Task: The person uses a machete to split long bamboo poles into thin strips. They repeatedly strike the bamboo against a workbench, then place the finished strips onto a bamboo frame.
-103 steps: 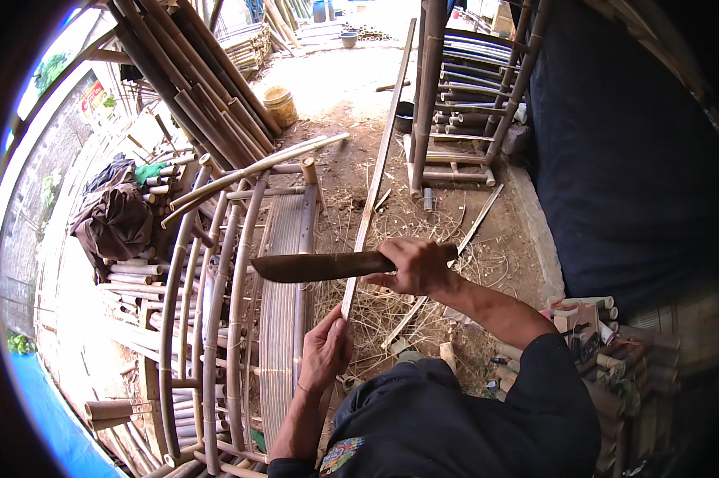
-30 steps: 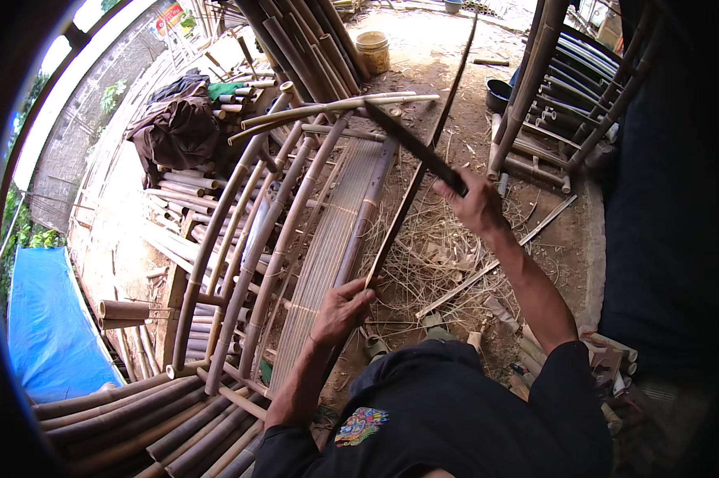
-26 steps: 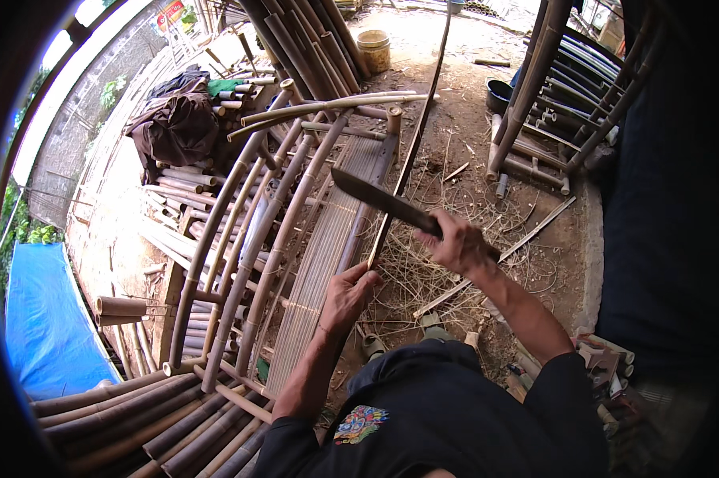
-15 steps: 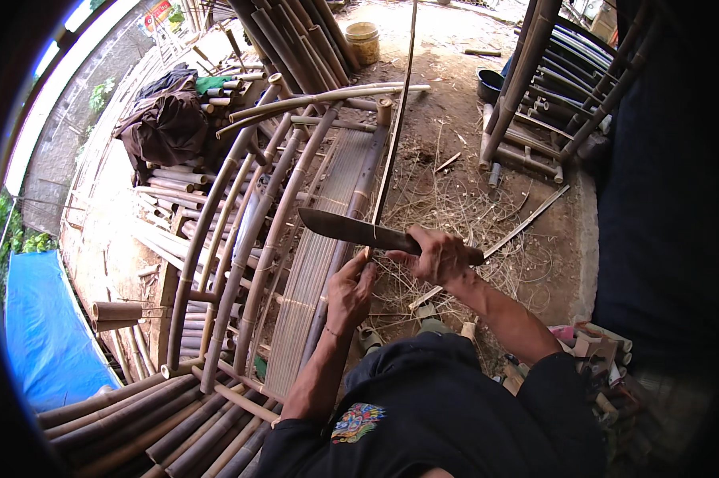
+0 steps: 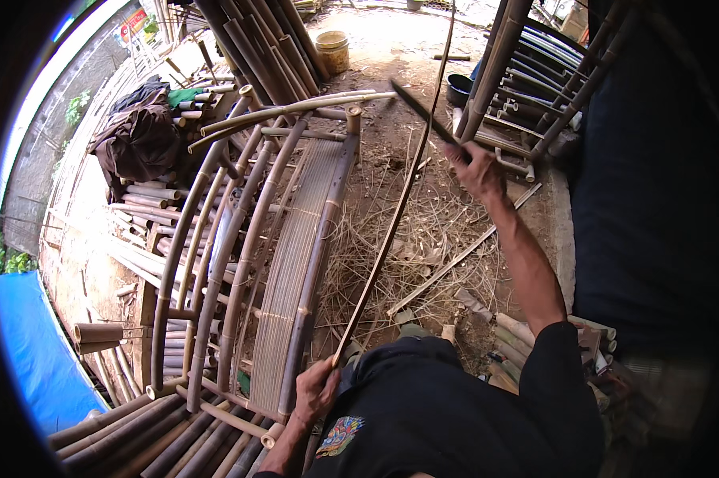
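A long, thin bamboo strip [image 5: 385, 255] runs from my left hand near my body up and away past the top of the view. My left hand [image 5: 317, 388] is closed around its near end, beside the bench's front corner. Farther out, my right hand [image 5: 477, 171] grips the handle of a machete [image 5: 420, 109]. The dark blade points away to the left and crosses the strip near its far part; whether it touches the strip I cannot tell. On my left stands a bamboo bench [image 5: 294, 263] with a slatted seat and curved back rails.
Thin bamboo shavings [image 5: 423, 231] litter the ground ahead. Stacked bamboo poles [image 5: 128, 438] lie at the lower left, near a blue tarp [image 5: 41, 350]. A yellowish bucket [image 5: 332, 52] stands at the back. A bamboo frame [image 5: 499, 88] stands at the far right, beside a dark basin [image 5: 458, 89].
My right hand has carried the machete away from me and to the right along the strip. My left hand has drawn back toward my body with the strip's near end.
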### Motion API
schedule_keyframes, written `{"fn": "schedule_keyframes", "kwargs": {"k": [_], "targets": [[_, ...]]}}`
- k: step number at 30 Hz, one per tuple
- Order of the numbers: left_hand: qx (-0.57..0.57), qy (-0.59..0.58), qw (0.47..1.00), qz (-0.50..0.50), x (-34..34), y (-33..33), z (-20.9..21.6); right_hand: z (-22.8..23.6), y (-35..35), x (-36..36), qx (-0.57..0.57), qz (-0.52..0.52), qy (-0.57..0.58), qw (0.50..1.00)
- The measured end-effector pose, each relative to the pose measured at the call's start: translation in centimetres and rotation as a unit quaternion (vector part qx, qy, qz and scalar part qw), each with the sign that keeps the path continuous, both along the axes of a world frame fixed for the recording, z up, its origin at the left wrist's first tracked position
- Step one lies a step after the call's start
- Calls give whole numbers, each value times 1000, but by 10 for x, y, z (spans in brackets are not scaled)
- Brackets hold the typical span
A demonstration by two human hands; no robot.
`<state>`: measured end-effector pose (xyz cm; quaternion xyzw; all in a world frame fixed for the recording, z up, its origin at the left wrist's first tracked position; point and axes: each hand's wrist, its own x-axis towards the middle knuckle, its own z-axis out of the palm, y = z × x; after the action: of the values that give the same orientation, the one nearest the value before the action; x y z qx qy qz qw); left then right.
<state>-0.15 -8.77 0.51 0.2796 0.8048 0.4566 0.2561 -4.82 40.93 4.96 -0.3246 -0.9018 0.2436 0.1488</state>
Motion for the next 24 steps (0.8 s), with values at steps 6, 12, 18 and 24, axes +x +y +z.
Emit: {"fn": "schedule_keyframes", "kwargs": {"k": [6,12,18,24], "targets": [[18,24,1000,-6,20,-71,-32,29,59,26,78,-74,78,991],[143,-250,956,59,-33,52,33,-10,-39,31,-60,-9,85,995],[240,-300,921,60,-73,127,55,-32,-178,50,103,251,141,952],[256,-259,929,71,-56,124,54,-20,-167,43,82,187,133,970]]}}
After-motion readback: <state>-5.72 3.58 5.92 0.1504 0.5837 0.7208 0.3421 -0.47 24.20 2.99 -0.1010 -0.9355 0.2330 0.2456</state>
